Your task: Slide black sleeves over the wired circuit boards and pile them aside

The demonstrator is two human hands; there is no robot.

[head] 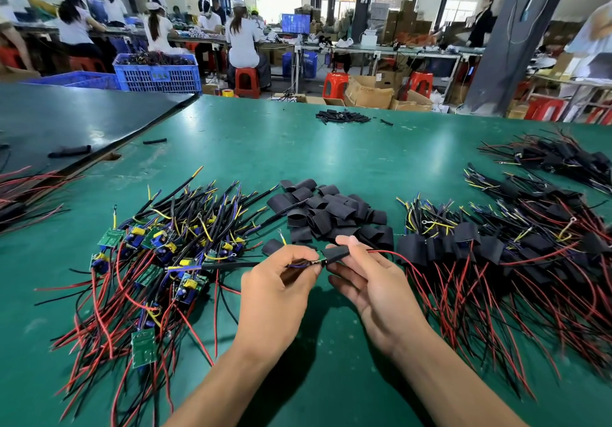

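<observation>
between both hands (318,281), black sleeve (335,254)

head, single wide-angle | faces forward, down | close above table (265,148)

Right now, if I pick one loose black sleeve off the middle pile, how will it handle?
Probably light and floppy: the sleeves in the pile lie flattened, creased and slumped over each other. Unlikely to roll, since they rest flat on the table. It may need squeezing open; the sleeve the right hand pinches also looks flat.
</observation>
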